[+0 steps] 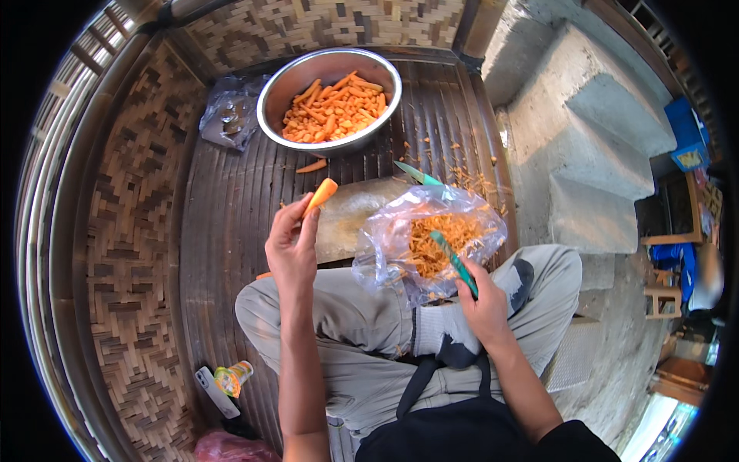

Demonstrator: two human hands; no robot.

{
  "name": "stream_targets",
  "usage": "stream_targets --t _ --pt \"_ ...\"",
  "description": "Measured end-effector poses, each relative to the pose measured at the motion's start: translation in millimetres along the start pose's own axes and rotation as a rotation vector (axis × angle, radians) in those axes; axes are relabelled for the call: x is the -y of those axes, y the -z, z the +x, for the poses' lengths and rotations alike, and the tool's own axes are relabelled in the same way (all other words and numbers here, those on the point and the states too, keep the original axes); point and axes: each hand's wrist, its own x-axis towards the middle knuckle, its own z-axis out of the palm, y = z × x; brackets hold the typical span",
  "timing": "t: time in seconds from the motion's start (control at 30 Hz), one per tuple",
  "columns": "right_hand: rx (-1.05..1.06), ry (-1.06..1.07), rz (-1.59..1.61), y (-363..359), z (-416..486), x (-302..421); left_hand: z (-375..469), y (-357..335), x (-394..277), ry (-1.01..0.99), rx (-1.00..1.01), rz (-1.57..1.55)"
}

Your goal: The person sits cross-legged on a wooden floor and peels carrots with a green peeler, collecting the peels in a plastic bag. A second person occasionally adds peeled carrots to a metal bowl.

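My left hand (294, 231) grips a peeled carrot (322, 195) by its lower end, raised over the left end of a worn wooden board (340, 228). In my right hand (485, 300) is a green-handled peeler (456, 265), its head over an opened clear plastic bag (381, 237). Orange carrot peelings (439, 231) fill the middle of that bag, which lies by my crossed legs. A knife with a light green handle (424, 175) rests behind the bag, its handle end partly covered by the plastic.
A steel basin (271, 130) of carrots (335, 110) stands at the back, beside a clear plastic bag (228, 115). One carrot (312, 166) lies before it. A phone (216, 392) and a plastic cup (234, 376) lie at left. Concrete steps (600, 150) and a person (707, 271) are at right.
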Motion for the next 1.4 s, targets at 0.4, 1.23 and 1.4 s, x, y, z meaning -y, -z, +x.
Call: stream_targets --t 0.4,1.23,1.4 --pt "0.008 0.012 -0.039 -6 2 -3 138 -24 12 -0.084 -0.086 0.132" --pt "0.048 -0.134 -0.05 -15 0 -5 94 86 136 0.125 0.358 0.986" --pt "0.048 -0.092 -0.052 -12 1 -4 98 103 115 0.219 0.18 0.702"
